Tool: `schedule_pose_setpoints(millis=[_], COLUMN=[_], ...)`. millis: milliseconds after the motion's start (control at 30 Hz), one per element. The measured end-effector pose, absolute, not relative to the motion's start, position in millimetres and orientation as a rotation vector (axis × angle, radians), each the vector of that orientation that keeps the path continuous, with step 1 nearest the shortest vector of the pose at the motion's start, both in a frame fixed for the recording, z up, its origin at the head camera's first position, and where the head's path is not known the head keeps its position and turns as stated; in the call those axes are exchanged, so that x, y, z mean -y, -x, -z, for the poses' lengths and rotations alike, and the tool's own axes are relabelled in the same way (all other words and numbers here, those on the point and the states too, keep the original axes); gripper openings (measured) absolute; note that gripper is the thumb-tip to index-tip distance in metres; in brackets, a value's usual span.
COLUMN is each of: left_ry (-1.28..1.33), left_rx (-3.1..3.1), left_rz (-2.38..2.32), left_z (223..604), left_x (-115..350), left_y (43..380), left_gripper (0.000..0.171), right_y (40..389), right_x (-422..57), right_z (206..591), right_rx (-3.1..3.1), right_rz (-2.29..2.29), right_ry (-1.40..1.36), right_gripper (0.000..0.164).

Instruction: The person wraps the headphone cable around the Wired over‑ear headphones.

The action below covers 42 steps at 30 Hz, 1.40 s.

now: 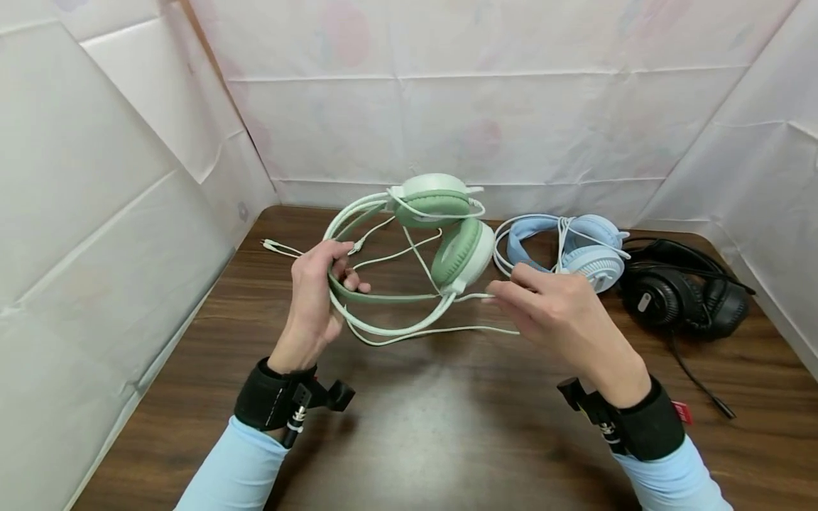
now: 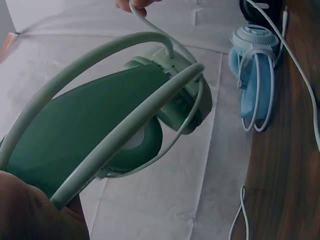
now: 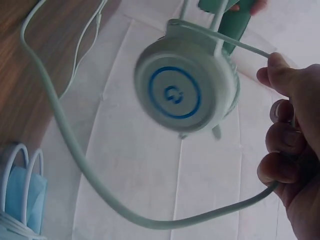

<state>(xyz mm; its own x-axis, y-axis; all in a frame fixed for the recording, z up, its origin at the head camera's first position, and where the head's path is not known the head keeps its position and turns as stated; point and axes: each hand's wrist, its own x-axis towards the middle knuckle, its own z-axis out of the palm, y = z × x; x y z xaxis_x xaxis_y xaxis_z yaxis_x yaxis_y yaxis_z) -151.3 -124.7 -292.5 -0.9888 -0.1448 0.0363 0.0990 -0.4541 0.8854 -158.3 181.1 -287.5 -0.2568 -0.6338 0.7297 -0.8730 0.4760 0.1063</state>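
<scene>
Green headphones [image 1: 473, 259] are held above the table, tilted on their side with both ear cups toward the right. My left hand [image 1: 312, 294] grips them by the headband, fingers curled round the padded strap. In the right wrist view one ear cup [image 3: 172, 92] shows a blue ring and logo. My right hand [image 1: 552, 312] holds the pale green cable [image 3: 150, 222] to the right of the cups. The cable runs taut from the hand to the headphones, and a slack loop of it hangs from the same hand. Part of the cable lies across one ear cup.
Light blue headphones [image 1: 591, 270], wrapped in their cable, lie at the back right. Beside them are black headphones [image 1: 686, 291] with a microphone boom [image 1: 706, 390] pointing forward. Cable plugs [image 1: 271, 245] rest on the brown table [image 1: 409, 440] at the back left. White sheeting [image 1: 447, 121] surrounds the table.
</scene>
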Motion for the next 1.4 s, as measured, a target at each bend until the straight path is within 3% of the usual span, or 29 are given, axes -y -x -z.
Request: schedule_pose_setpoints(millis=[100,233,400,733,833,933,1067,1200,1400], left_ry=[-0.006,0.030,0.032,-0.013,-0.008,-0.008,0.037,0.165,0.360], left_rx=[1.676,1.843,1.931,1.926,1.897,1.956,2.167,2.378,2.606], left_rz=[2.470,2.322,2.196,2.047,2.008,1.956,1.848,1.760,1.649], left_z=[293,294,294,292,292,291,287,281,272], left_x=[122,120,120,126,126,124,119,115,110], left_y=[150,147,146,147,147,145,138,130,120], left_gripper=[0.021,0.011,0.008,0.009,0.009,0.014,0.020,0.023,0.025], right_y=[157,154,153,147,145,143,143,144,150], right_x=[-176,-176,-188,-229,-230,-220,-202,-194,-195], right_z=[288,289,286,266,262,263,265,266,270], right_rx=[2.029,2.146,2.258,2.502,2.431,2.262,2.034,1.935,1.945], right_rz=[-0.476,-0.565,-0.599,-0.301,-0.375,-0.433,-0.358,-0.277,-0.269], right_ry=[-1.281,-1.337,-1.313,-0.968,-1.041,-1.172,-1.231,-1.147,-1.037], right_gripper=[0.025,0.003,0.018,0.014,0.017,0.005,0.027,0.030,0.051])
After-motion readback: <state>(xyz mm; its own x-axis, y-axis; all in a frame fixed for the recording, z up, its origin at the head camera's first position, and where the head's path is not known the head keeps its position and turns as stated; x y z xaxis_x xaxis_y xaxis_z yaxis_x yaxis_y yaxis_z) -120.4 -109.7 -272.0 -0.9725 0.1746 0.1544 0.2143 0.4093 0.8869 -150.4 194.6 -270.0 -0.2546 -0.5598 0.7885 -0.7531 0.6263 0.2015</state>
